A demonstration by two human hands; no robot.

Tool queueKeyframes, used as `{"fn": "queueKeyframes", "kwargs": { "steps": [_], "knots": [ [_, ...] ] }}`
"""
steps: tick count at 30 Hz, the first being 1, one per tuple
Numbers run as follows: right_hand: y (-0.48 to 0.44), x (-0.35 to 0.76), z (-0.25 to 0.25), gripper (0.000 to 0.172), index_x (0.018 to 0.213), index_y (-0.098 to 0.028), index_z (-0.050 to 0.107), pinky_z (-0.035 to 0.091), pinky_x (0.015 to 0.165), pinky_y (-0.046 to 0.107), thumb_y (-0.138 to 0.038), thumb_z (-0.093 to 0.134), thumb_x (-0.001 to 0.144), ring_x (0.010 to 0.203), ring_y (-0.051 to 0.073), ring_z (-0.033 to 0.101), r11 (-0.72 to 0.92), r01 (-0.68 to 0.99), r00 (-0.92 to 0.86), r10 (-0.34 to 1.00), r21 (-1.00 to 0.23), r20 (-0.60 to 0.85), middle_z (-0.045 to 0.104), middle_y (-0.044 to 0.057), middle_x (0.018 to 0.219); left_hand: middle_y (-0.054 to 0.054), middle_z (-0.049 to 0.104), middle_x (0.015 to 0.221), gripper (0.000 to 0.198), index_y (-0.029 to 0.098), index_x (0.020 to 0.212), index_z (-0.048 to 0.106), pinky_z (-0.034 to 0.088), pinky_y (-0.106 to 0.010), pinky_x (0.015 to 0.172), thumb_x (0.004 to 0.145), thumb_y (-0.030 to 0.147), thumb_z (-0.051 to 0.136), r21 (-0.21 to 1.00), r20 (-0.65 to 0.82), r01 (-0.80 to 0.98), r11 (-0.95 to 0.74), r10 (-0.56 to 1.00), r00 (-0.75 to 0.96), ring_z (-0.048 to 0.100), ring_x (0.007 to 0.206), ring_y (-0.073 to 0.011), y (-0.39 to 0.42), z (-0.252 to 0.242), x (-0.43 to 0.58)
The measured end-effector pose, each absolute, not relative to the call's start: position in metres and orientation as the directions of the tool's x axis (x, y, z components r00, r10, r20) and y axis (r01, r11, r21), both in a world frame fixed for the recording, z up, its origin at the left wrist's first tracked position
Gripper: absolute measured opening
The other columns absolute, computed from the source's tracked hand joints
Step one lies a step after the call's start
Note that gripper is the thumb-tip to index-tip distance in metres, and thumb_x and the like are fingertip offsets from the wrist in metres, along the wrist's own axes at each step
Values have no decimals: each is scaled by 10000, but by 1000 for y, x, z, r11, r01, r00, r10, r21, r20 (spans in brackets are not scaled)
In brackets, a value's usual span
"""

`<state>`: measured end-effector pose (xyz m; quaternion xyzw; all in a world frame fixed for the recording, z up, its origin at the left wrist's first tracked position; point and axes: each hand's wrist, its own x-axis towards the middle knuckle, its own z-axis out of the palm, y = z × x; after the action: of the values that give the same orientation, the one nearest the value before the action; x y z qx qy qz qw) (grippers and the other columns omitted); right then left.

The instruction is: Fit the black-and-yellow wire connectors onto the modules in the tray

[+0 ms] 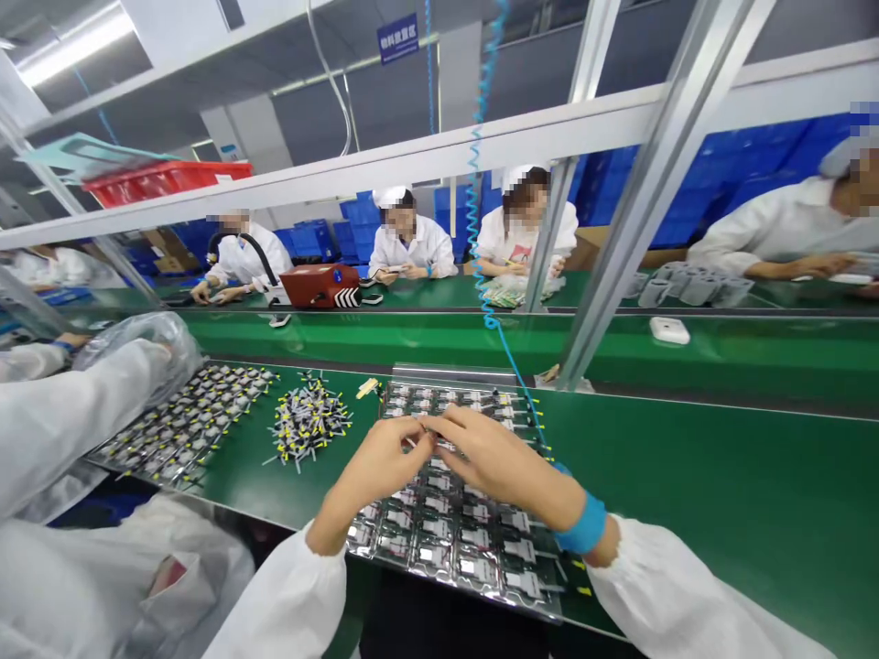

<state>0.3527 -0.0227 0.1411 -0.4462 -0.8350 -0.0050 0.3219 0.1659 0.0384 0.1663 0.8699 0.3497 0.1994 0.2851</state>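
Observation:
My left hand [385, 458] and my right hand [491, 453] meet over a clear plastic tray [453, 578]. The fingertips of both are pinched together around something small and dark, mostly hidden by the fingers. In the tray's pockets sit rows of small white-and-silver electronic parts [436, 528] with thin wires. Yellow-tipped leads stick out along the tray's right edge. A blue wrist strap [582, 523] is around my right wrist. To the left of my hands lies a heap of small grey-and-black leads with yellow tips [310, 419].
A second filled tray [189, 426] lies at the left, beside a co-worker's sleeve [82, 412]. A blue coiled cord [504, 352] hangs down to the green bench [721, 485]. A metal post [628, 210] rises behind my tray. Several people work across the line.

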Motion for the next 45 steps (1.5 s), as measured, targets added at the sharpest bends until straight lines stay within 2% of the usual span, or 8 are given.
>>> {"fn": "queueKeyframes", "kwargs": {
  "steps": [4,8,13,20,26,33,41,45],
  "knots": [
    [-14,366,146,144,973,-193,647,540,731,401,-138,514,963,864,255,582,580,767,-381,755,-274,534,575,100,977,13,618,652,338,175,650,608,383,-261,637,921,357,519,599,98,447,-664,615,783,542,657,-143,59,177,179],
    [0,391,141,115,982,-213,626,499,693,359,-265,527,1008,774,217,582,495,735,-276,842,-463,463,606,60,908,-8,711,813,290,191,868,698,451,-265,706,960,419,542,559,76,353,-750,471,879,631,762,-170,106,174,189],
    [14,430,103,335,1201,-236,556,452,581,301,-492,551,986,649,185,556,237,595,28,949,-768,314,585,-7,797,-69,724,1090,251,223,1081,727,491,-315,916,969,170,509,287,44,310,-906,336,941,665,1031,-215,167,121,199],
    [36,467,67,481,876,-195,641,416,530,274,-665,716,809,570,153,522,20,384,149,985,-923,83,571,-18,661,-64,689,1094,316,259,1155,738,496,-324,922,967,127,521,186,67,184,-965,200,978,654,1024,-209,196,75,214],
    [37,478,62,516,937,-177,713,437,505,279,-644,793,735,554,147,528,-21,331,258,964,-943,69,642,8,683,-60,664,1086,247,259,1099,732,482,-338,903,988,184,524,122,59,97,-988,105,993,617,1011,-219,173,87,219],
    [22,483,47,588,1133,-199,698,602,827,457,-564,860,701,835,255,719,-37,77,266,964,-996,-15,737,58,910,-61,637,1170,447,271,1251,659,470,-332,923,885,43,541,72,23,49,-996,51,998,605,1062,-225,161,83,243],
    [19,479,44,361,1040,-235,620,513,600,305,-515,738,844,652,179,615,72,376,351,912,-924,214,622,-16,734,-61,608,1145,627,350,1417,552,439,-327,947,901,5,470,72,-41,51,-996,48,998,592,1049,-223,168,69,261],
    [18,472,48,227,916,-238,657,550,681,349,-460,688,884,706,187,644,106,450,350,892,-887,284,652,18,865,-69,591,1142,540,330,1366,589,442,-338,954,933,39,451,75,-50,30,-997,26,998,587,1039,-218,164,71,262]
  ]
}}
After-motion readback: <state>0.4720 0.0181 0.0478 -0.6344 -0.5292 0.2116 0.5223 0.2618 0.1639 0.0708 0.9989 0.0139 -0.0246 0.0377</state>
